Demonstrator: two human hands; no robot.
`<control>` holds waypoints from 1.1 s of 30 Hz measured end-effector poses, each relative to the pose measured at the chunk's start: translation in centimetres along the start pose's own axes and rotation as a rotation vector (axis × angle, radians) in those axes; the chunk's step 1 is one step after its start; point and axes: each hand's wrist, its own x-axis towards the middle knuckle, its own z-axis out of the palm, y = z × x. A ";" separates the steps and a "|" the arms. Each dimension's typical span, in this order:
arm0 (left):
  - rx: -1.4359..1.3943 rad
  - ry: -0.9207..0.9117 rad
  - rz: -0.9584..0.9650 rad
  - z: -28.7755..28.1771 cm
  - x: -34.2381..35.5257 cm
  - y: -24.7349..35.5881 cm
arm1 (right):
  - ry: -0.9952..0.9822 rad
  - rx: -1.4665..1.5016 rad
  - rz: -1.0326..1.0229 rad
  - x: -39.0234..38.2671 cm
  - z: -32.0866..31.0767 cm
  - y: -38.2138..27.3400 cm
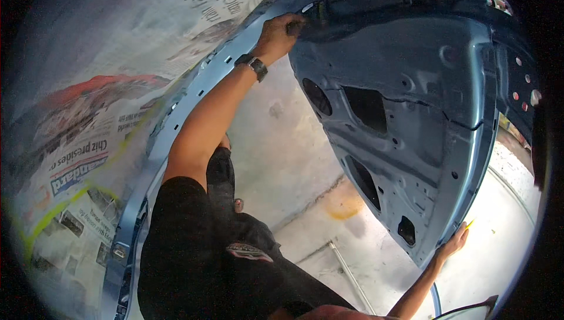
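Concrete floor (282, 144), both hands on car door (411, 114)

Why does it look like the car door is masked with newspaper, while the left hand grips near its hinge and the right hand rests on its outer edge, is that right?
Not quite. The head view shows the newspaper masking the car body, not the door. The car door is bare blue-grey metal. The rest stands: the left hand grips near the hinge, and the right hand rests on the outer edge.

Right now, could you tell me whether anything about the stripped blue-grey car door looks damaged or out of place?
A dark crack-like line runs across the bare inner panel of the blue-grey metal door; whether it is a seam or damage is unclear. Nothing else stands out.
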 end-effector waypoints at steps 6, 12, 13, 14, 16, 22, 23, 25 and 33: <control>0.142 -0.086 -0.156 3.7 2.5 2.3 | -0.038 0.061 0.031 0.4 -0.7 1.2; 0.527 -0.141 -0.200 6.9 5.1 0.2 | -0.070 0.101 0.009 0.2 -0.3 -0.1; 0.543 -0.124 -0.267 7.2 5.5 0.3 | -0.071 0.101 0.015 0.2 -0.4 -0.2; 0.546 -0.119 -0.265 7.4 5.7 0.3 | -0.073 0.102 0.021 0.3 -0.3 -0.2; 0.466 -0.008 -0.336 7.8 5.9 0.6 | -0.092 0.154 0.014 0.4 -0.5 0.4; 0.518 -0.097 -0.454 8.6 6.5 1.4 | -0.091 -0.018 -0.003 0.2 -0.6 -0.8; 0.519 -0.095 -0.456 8.6 6.7 0.7 | -0.092 -0.008 -0.006 0.1 -0.6 -0.9; 0.539 -0.164 -0.409 8.6 6.9 -0.1 | -0.094 0.000 -0.013 0.4 -0.5 -0.8; 0.630 -0.342 0.031 6.4 8.6 5.0 | -0.065 0.039 0.005 0.0 -0.2 -0.9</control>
